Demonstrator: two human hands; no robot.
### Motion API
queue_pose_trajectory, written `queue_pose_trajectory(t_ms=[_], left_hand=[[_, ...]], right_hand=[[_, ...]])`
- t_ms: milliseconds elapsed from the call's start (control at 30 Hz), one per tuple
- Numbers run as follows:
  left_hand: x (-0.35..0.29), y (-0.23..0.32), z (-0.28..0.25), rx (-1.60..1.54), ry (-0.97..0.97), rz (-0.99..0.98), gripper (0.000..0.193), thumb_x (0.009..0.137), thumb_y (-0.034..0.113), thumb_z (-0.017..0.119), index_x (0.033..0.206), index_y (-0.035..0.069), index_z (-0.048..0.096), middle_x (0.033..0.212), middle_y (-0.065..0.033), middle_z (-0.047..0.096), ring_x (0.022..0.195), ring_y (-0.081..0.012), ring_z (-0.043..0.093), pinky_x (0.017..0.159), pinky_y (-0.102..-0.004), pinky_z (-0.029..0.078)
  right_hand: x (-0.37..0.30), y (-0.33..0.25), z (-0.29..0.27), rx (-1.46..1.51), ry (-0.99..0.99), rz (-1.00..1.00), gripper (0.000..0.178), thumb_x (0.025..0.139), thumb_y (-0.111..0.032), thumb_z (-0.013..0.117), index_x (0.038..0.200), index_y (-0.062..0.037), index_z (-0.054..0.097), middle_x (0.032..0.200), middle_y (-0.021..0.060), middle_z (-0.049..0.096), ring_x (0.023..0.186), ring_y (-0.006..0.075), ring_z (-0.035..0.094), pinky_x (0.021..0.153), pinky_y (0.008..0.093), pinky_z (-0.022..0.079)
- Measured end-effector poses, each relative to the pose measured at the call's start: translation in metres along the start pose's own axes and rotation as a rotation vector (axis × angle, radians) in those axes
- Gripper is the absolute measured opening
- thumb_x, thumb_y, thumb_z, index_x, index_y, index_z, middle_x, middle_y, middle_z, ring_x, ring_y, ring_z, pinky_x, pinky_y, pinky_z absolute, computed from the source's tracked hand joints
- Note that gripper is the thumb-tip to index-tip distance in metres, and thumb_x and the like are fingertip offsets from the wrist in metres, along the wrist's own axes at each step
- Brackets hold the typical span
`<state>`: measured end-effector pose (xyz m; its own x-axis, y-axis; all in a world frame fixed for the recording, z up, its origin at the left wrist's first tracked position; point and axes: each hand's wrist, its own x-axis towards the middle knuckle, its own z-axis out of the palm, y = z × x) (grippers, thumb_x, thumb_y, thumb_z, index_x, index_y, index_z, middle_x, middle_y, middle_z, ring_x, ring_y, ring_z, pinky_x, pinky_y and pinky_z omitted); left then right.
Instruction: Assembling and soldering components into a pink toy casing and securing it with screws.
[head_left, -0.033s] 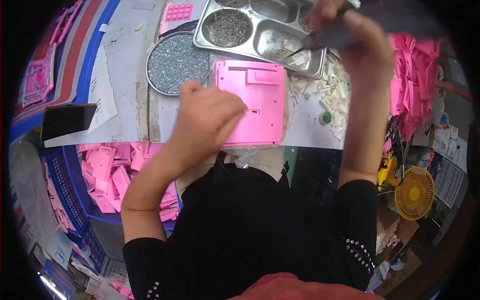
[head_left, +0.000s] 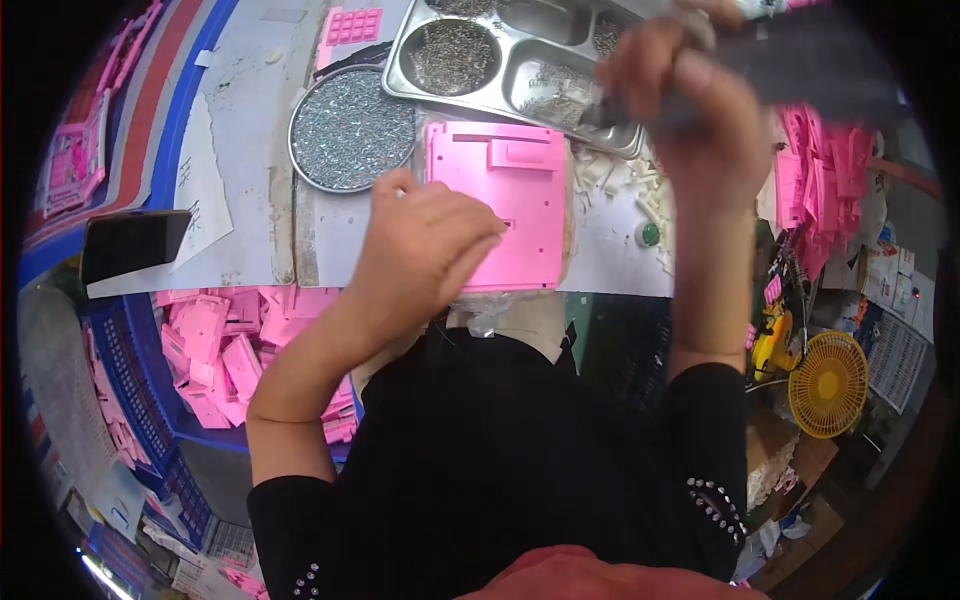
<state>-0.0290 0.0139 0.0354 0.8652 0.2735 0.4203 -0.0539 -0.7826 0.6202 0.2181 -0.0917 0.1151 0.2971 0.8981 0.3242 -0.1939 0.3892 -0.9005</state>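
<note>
A pink plastic panel point(head_left: 515, 185) lies flat at the table's front edge, with a raised block near its far side and a small slot in the middle. My left hand point(head_left: 425, 235) is over its left side, fingertips pinched together close to the slot; whatever they may hold is too small to make out. My right hand point(head_left: 690, 90) is wrapped round a dark powered screwdriver point(head_left: 790, 70), blurred by motion. The screwdriver's front end is over the near right compartment of a metal tray point(head_left: 400, 75), which contains small metal parts.
A round dish point(head_left: 355, 130) of screws stands left of the panel. White plastic pieces point(head_left: 655, 205) and a small green-topped item point(head_left: 648, 235) lie to its right. A phone point(head_left: 135, 243) leans at the left. Pink parts fill a bin point(head_left: 215, 350) below; more are stacked point(head_left: 825, 170) at right.
My right hand and the screwdriver have shifted slightly left, and the thin bit seen earlier is now lost in blur. My left fingertips have moved a little right over the panel's slot.
</note>
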Motion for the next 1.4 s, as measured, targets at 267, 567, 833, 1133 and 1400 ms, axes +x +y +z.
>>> queue_pose_trajectory(t_ms=[267, 567, 833, 1133, 1400], left_hand=[[0.002, 0.021, 0.023, -0.108, -0.002, 0.016, 0.01, 0.082, 0.013, 0.08, 0.087, 0.013, 0.071, 0.082, 0.002, 0.07, 0.076, -0.0169, 0.063, 0.086, -0.0392, 0.037], [0.002, 0.023, 0.025, -0.077, 0.006, 0.054, 0.012, 0.079, 0.014, 0.081, 0.083, 0.014, 0.07, 0.08, 0.0016, 0.068, 0.075, -0.0176, 0.062, 0.085, -0.0403, 0.037], [0.003, 0.02, 0.025, -0.171, -0.12, 0.168, 0.012, 0.081, 0.01, 0.078, 0.09, 0.009, 0.07, 0.098, -0.0041, 0.074, 0.089, -0.021, 0.069, 0.091, -0.0424, 0.047], [-0.007, 0.002, 0.033, -0.061, -0.162, 0.133, 0.01, 0.089, 0.011, 0.073, 0.092, 0.005, 0.066, 0.122, -0.0095, 0.074, 0.124, -0.0273, 0.066, 0.107, -0.0482, 0.049], [-0.01, 0.001, 0.035, -0.103, -0.145, 0.078, 0.008, 0.09, 0.01, 0.074, 0.09, 0.005, 0.067, 0.125, -0.0083, 0.074, 0.126, -0.0274, 0.066, 0.11, -0.0483, 0.048]], right_hand=[[-0.073, -0.006, 0.07, -0.008, 0.083, -0.092, 0.033, 0.098, -0.031, 0.072, 0.113, -0.0168, 0.046, 0.066, -0.0032, 0.051, 0.051, 0.0126, 0.052, 0.059, 0.033, 0.048], [-0.077, 0.002, 0.069, 0.024, 0.106, -0.09, 0.034, 0.097, -0.03, 0.073, 0.109, -0.0168, 0.044, 0.065, -0.0032, 0.05, 0.051, 0.0122, 0.051, 0.058, 0.0328, 0.047], [-0.096, -0.005, 0.068, -0.005, 0.142, -0.02, 0.033, 0.096, -0.027, 0.074, 0.109, -0.0151, 0.046, 0.065, -0.0016, 0.05, 0.051, 0.0131, 0.049, 0.058, 0.0331, 0.046], [-0.139, 0.01, 0.055, -0.126, 0.137, 0.014, 0.03, 0.094, -0.021, 0.074, 0.107, -0.0155, 0.048, 0.065, -0.0002, 0.052, 0.053, 0.0166, 0.054, 0.064, 0.0383, 0.052], [-0.12, 0.033, 0.05, -0.302, -0.182, -0.228, 0.018, 0.085, -0.001, 0.068, 0.084, -0.005, 0.05, 0.059, 0.0057, 0.057, 0.046, 0.021, 0.056, 0.05, 0.0364, 0.052]])
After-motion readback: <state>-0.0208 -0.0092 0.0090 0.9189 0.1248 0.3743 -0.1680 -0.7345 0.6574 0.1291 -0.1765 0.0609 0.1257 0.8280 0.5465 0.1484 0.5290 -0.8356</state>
